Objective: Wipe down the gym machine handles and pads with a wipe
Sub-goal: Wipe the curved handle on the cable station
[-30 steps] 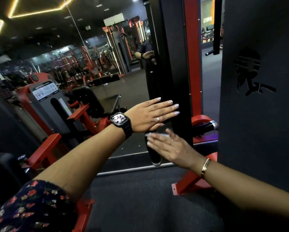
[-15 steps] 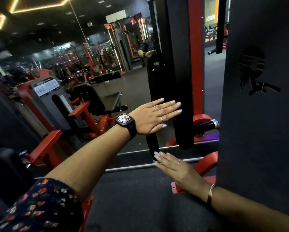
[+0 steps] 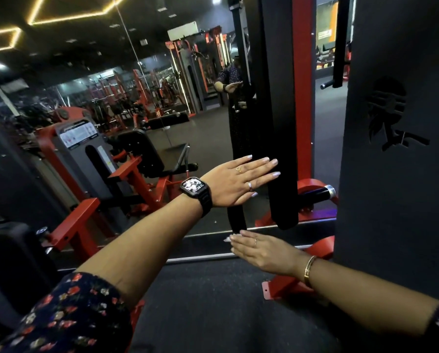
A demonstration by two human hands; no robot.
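Reaching low, right hand is lying flat, fingers straight, with the pale wipe peeking out under its fingertips. Above it, left hand is pressing flat, fingers straight, against the black upright pad.

A wall mirror, dark floor, yellow ceiling light strips.

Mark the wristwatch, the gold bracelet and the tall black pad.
wristwatch [image 3: 193, 187], head view, on its face.
gold bracelet [image 3: 309, 270], head view, on the band.
tall black pad [image 3: 279, 98], head view, on its front surface.
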